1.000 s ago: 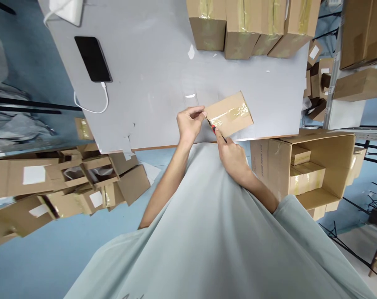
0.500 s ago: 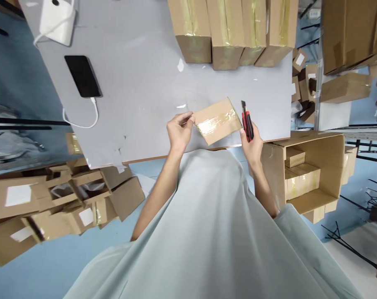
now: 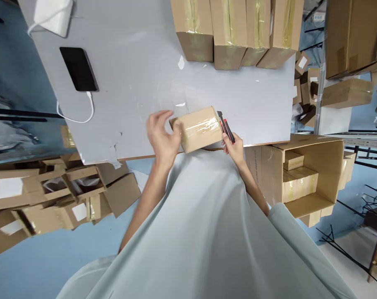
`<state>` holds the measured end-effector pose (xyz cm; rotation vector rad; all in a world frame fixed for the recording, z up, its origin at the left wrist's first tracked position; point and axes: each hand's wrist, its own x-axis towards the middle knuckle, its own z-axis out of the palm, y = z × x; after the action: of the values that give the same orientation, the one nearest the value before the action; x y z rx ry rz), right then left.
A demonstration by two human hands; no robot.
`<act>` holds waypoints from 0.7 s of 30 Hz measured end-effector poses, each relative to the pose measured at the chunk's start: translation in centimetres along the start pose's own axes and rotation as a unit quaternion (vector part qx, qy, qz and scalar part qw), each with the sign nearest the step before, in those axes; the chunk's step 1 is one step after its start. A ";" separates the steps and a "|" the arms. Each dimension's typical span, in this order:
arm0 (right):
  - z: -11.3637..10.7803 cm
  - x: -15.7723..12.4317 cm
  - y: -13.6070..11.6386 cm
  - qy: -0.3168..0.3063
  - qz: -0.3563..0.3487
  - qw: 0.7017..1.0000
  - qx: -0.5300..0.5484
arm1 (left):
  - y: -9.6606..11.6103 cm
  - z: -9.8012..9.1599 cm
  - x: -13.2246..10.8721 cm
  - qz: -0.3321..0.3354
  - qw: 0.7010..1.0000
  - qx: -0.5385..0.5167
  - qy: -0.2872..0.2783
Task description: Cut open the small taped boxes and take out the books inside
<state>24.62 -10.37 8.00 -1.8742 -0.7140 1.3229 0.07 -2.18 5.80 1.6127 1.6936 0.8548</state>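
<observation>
A small cardboard box with shiny clear tape along its top lies at the table's front edge, slightly tilted in view. At its left end is my left hand, fingers apart and curved, the thumb overlapping the box's corner; whether it touches is unclear. My right hand is closed round a red and black box cutter at the box's right end. The cutter's tip points up and away from me, beside the box.
Several taped cartons stand at the table's back. A phone on a white cable and a white device lie left. An open carton holding small boxes stands right. Opened boxes are piled below left.
The box has shifted left and turned, showing more of its depth. My left hand has loosened and spread its fingers. My right hand has moved left with the cutter.
</observation>
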 end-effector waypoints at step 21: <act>-1.7 -5.8 -3.6 0.000 -0.120 0.891 -0.438 | 3.8 5.8 -0.9 0.132 0.977 -0.048 -0.160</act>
<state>24.22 -13.13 14.47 -2.3322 -1.6894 0.8836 7.01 -2.83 5.52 1.8229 1.2170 0.7413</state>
